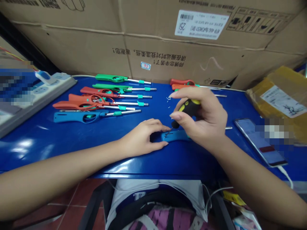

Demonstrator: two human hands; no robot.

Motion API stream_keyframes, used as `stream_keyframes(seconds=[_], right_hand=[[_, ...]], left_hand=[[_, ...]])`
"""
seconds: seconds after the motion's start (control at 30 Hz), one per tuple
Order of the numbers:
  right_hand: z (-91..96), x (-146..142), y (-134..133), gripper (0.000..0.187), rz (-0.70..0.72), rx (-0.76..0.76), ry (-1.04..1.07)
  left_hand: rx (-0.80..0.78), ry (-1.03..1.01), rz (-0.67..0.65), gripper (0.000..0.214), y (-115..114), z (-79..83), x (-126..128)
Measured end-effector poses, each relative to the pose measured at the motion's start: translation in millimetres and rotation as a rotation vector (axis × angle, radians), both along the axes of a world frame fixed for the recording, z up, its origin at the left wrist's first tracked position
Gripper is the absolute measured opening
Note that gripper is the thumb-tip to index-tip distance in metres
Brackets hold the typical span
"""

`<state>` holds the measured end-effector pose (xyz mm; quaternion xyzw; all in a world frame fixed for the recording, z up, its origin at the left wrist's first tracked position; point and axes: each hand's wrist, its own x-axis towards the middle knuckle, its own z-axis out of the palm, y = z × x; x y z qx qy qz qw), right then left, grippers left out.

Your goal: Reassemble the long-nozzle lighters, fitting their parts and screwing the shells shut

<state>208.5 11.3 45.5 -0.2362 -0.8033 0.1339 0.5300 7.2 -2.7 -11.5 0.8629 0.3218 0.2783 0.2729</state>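
Note:
A blue long-nosed lighter [176, 135] lies flat on the blue table [72, 140] in front of me. My left hand [141, 139] pinches its handle end between thumb and fingers. My right hand [200, 119] grips a black and yellow screwdriver [188, 108], tilted down to the left, with its tip resting on the lighter's handle. The lighter's metal nozzle [229, 128] sticks out to the right from behind my right hand.
Several green, red and blue lighters [100, 99] lie in a row at the back left, and more lighters [184, 83] lie behind my right hand. A white power strip [48, 84] sits far left. A phone [260, 142] lies at right. Cardboard boxes [155, 38] wall off the back.

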Motion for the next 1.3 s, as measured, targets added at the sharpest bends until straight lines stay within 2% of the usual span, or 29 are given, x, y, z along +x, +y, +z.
stream_keyframes(seconds=[0.17, 0.23, 0.33, 0.4, 0.53, 0.6, 0.67, 0.73, 0.9, 0.97, 1.03, 1.1, 1.17, 1.3], right_hand=[[0.2, 13, 10, 0.039, 0.152, -0.172, -0.123], [0.0, 16, 15, 0.033, 0.114, -0.098, -0.141], [0.5, 19, 20, 0.023, -0.011, 0.136, -0.113], [2.0, 20, 20, 0.022, -0.025, 0.182, -0.123], [5.8, 21, 16, 0.039, 0.068, 0.039, -0.213], [6.3, 19, 14, 0.033, 0.017, 0.093, -0.198], [5.8, 18, 13, 0.024, -0.073, 0.216, -0.164], [5.3, 17, 11, 0.021, -0.101, 0.27, -0.158], [5.7, 16, 3, 0.041, 0.042, 0.085, -0.159], [6.1, 15, 2, 0.036, 0.021, 0.111, -0.168], [6.0, 14, 3, 0.025, -0.053, 0.217, -0.164], [5.8, 15, 4, 0.022, -0.119, 0.301, -0.161], [5.9, 16, 3, 0.029, -0.119, 0.295, -0.161], [7.2, 14, -1, 0.042, -0.038, 0.182, -0.152]], left_hand=[[-0.05, 0.119, 0.044, 0.034, -2, 11.0, 10], [-0.05, 0.204, 0.054, 0.031, 1, 18.3, 13], [-0.041, 0.313, 0.051, 0.026, 5, 27.3, 17], [-0.019, 0.341, 0.052, 0.027, 7, 29.4, 18], [-0.006, 0.254, 0.071, 0.027, 6, 22.9, 17], [-0.006, 0.205, 0.064, 0.026, 6, 17.3, 16], [-0.004, 0.173, 0.046, 0.027, 6, 12.8, 14], [-0.006, 0.159, 0.031, 0.029, 5, 10.3, 12], [0.024, 0.179, 0.015, 0.033, 3, 10.0, 11], [0.037, 0.173, 0.012, 0.032, 3, 10.1, 10], [0.032, 0.177, 0.003, 0.032, 3, 10.1, 10], [0.03, 0.18, 0.003, 0.033, 3, 10.2, 10], [0.034, 0.186, 0.016, 0.032, 3, 10.4, 10], [0.037, 0.21, 0.028, 0.03, 2, 10.2, 10]])
